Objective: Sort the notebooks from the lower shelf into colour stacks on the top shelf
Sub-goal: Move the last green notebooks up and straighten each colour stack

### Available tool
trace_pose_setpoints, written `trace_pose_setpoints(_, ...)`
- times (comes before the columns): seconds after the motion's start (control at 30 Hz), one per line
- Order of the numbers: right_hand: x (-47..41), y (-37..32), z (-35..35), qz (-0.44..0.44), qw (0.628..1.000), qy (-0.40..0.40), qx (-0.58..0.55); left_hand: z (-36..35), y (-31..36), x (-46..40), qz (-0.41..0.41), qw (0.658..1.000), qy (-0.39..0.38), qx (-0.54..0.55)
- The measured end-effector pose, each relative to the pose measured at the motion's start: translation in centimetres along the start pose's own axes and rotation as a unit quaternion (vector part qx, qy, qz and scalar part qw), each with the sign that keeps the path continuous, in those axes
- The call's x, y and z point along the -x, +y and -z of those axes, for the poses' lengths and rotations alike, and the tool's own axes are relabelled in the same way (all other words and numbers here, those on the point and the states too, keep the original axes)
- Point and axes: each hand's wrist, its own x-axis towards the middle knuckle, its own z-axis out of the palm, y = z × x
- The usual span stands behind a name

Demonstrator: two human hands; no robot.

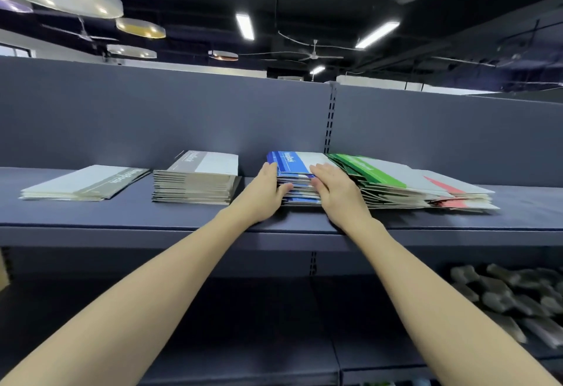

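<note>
Two hands are on the blue stack, which sits on the top shelf near its front edge, about midway along, with the green stack leaning against its right side and a red-banded pile beyond that. Two grey stacks, a tall one and a low one, lie toward the shelf's left end.

The step looks like squaring up the blue notebooks. To do it well, press both sides inward evenly and tap the near edges flush with the shelf's front, keeping the green pile from sliding onto the blue.

The left hand cups the stack's left side, thumb over the top cover and fingers curled against the near edges, so its grip is closed on the notebooks. The right hand lies flat and open, fingers straight, pressing the top and right near corner, holding nothing. Both forearms reach up and forward, nearly straight, converging on the stack.
</note>
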Motion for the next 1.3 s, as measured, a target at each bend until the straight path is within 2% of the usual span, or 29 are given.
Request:
trace_pose_setpoints(0.17,-1.1,-0.4,-0.4,-0.061,0.998,0.01,-0.032,-0.1,-0.5,-0.5,-0.014,1.0,0.009,-0.02)
trace_pose_setpoints(0.3,-1.7,-1.0,0.7,-0.106,0.99,-0.086,0.027,0.3,-0.5,0.3,-0.017,0.999,-0.03,0.004)
trace_pose_setpoints(0.4,-1.3,-1.8,2.0,-0.054,0.973,-0.185,0.13,0.1,-0.5,0.5,-0.026,0.998,-0.047,-0.029)
trace_pose_setpoints(0.47,-0.8,-1.6,2.5,-0.029,0.968,-0.206,0.142,0.0,-0.5,0.5,-0.037,0.998,-0.042,-0.028)
trace_pose_setpoints(0.57,-0.7,-0.4,1.9,-0.014,0.975,-0.172,0.14,0.1,-0.6,0.4,-0.049,0.998,-0.037,-0.004)
trace_pose_setpoints(0.73,-1.5,-0.4,-0.5,0.009,0.987,-0.06,0.146,0.0,-1.2,-0.4,-0.04,0.999,-0.009,0.031)
trace_pose_setpoints(0.83,-1.2,-0.3,-0.6,0.024,0.987,-0.045,0.154,0.1,-1.4,-0.5,-0.022,0.998,0.006,0.052)
trace_pose_setpoints(0.9,-1.0,-0.1,-0.4,0.002,0.99,-0.059,0.125,0.2,-1.7,-0.4,0.0,0.997,-0.003,0.077)
trace_pose_setpoints(1.07,-1.5,-0.6,1.2,-0.116,0.99,-0.058,-0.045,0.5,-1.8,-0.5,0.05,0.992,-0.039,0.109)
trace_pose_setpoints(1.2,-1.4,1.1,2.1,-0.16,0.986,-0.053,-0.007,0.5,-1.9,-0.6,0.048,0.993,-0.042,0.104)
trace_pose_setpoints(1.3,-1.2,1.3,2.3,-0.176,0.983,-0.051,-0.019,0.4,-1.9,-0.7,0.054,0.993,-0.046,0.098)
